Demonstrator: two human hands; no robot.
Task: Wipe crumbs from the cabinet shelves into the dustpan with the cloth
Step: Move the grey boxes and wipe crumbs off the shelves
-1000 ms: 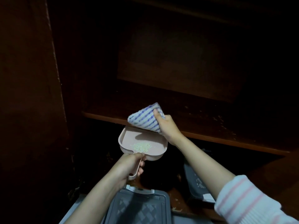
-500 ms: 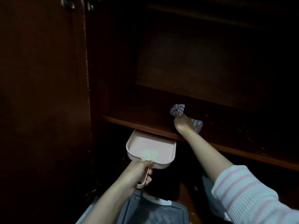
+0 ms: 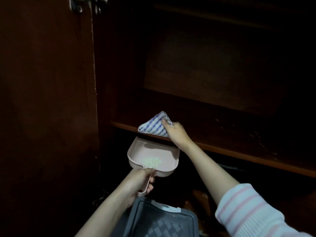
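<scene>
The right hand (image 3: 177,134) is drawing the cloth (image 3: 153,126) back along the shelf (image 3: 230,134) towards its front edge. Half a second ago it was reaching farther in, with the cloth bunched under the palm. Now the cloth is spreading out again as it was a second ago, and its lower edge is hanging over the front edge, above the dustpan (image 3: 153,152).

The light was dim. A dark brown wooden door (image 3: 47,100) stood at the left, a metal latch (image 3: 80,4) at its top. A scuffed shelf (image 3: 239,134) ran before a dark back panel (image 3: 205,65). A grey plastic bin (image 3: 162,223) sat low in front.
</scene>
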